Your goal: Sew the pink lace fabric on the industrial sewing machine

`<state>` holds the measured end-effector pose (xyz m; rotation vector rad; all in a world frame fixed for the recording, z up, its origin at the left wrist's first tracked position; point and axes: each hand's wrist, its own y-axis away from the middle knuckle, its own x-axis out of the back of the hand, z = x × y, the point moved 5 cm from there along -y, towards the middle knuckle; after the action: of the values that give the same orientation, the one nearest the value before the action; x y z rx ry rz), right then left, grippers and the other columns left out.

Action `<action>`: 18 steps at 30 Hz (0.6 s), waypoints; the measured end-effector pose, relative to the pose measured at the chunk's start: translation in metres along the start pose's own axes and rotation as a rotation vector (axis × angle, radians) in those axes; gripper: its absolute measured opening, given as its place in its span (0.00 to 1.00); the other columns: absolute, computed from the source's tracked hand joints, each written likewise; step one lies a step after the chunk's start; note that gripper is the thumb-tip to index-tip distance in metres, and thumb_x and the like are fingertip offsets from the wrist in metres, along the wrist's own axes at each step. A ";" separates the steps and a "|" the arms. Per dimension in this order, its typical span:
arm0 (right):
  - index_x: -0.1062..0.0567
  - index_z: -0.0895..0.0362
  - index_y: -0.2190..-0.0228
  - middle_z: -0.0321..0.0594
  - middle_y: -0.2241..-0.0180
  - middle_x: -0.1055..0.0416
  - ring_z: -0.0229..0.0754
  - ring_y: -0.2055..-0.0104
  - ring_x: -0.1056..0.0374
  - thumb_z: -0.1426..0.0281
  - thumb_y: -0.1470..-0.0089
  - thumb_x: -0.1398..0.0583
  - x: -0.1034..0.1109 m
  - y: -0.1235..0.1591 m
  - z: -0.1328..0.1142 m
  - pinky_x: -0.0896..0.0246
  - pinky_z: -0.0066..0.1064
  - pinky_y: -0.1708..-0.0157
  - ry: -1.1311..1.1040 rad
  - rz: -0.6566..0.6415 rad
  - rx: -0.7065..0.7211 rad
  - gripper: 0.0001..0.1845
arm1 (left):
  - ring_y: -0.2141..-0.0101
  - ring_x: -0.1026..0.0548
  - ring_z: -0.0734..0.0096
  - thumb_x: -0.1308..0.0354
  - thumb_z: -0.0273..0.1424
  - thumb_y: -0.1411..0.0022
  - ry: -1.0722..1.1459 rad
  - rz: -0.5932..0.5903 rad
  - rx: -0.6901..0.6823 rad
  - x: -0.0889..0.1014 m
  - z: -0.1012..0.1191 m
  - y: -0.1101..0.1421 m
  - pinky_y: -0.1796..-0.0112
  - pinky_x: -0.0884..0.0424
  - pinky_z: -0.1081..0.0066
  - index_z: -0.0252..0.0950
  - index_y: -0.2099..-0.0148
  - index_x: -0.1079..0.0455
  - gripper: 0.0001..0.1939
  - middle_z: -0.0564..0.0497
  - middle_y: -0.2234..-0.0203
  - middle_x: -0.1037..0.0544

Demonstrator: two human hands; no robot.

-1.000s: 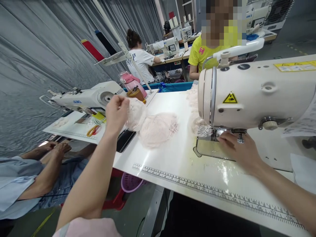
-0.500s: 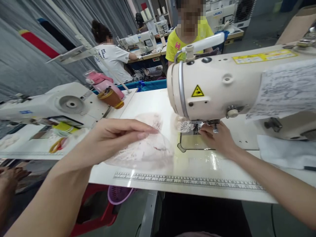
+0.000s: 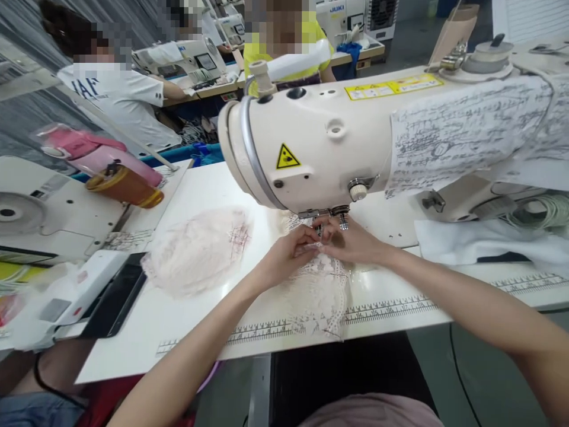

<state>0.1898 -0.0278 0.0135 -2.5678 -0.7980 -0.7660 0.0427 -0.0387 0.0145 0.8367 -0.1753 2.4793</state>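
Both hands meet just in front of the needle area of a cream sewing machine [image 3: 311, 139]. My left hand [image 3: 293, 252] pinches the upper edge of a pale pink lace piece [image 3: 317, 293], which drapes toward the table's front edge. My right hand [image 3: 344, 237] is closed on the same lace, beside the presser foot, its fingertips partly hidden under the machine head. More light lace lies behind the hands by the needle. To the left, a separate pale pink lace piece [image 3: 200, 252] rests flat on the white table [image 3: 213, 184].
A printed ruler [image 3: 391, 309] runs along the table's front edge. White cloth [image 3: 471, 243] lies at the right. A pink bottle [image 3: 102, 154] and a brown cup [image 3: 127, 185] stand at the left, near another machine [image 3: 26, 207]. Two people sit across at other machines.
My left hand has moved right to the needle area and joined my right hand on lace. The lace once under my left hand now hangs over the front. My view has shifted right.
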 end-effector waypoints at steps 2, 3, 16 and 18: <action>0.32 0.53 0.70 0.37 0.65 0.27 0.42 0.61 0.31 0.64 0.47 0.41 -0.001 0.001 0.003 0.42 0.42 0.52 -0.100 0.002 -0.054 0.07 | 0.68 0.27 0.72 0.44 0.37 0.39 0.006 0.111 0.084 0.004 -0.005 0.006 0.70 0.32 0.72 0.39 0.58 0.37 0.09 0.51 0.67 0.25; 0.31 0.53 0.67 0.34 0.69 0.28 0.40 0.66 0.32 0.65 0.47 0.41 -0.003 0.001 0.006 0.39 0.40 0.56 -0.154 0.004 -0.085 0.06 | 0.70 0.28 0.72 0.44 0.37 0.39 -0.004 0.163 0.130 0.006 -0.009 0.008 0.71 0.33 0.72 0.39 0.59 0.37 0.10 0.52 0.68 0.25; 0.24 0.54 0.68 0.32 0.61 0.25 0.37 0.67 0.36 0.71 0.39 0.47 -0.009 0.009 -0.002 0.49 0.35 0.58 0.782 0.315 0.493 0.11 | 0.75 0.27 0.68 0.37 0.41 0.50 -0.486 0.105 0.240 0.024 -0.020 -0.031 0.77 0.36 0.71 0.39 0.64 0.30 0.13 0.53 0.71 0.22; 0.25 0.54 0.73 0.29 0.60 0.24 0.38 0.64 0.36 0.71 0.39 0.47 -0.010 0.010 -0.005 0.50 0.36 0.57 0.855 0.325 0.542 0.14 | 0.73 0.26 0.66 0.39 0.39 0.46 -0.533 0.158 0.204 0.026 -0.015 -0.027 0.76 0.35 0.69 0.39 0.64 0.30 0.10 0.51 0.70 0.22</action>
<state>0.1871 -0.0422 0.0095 -1.5914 -0.2426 -1.1944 0.0307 0.0000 0.0166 1.6181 -0.1790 2.3851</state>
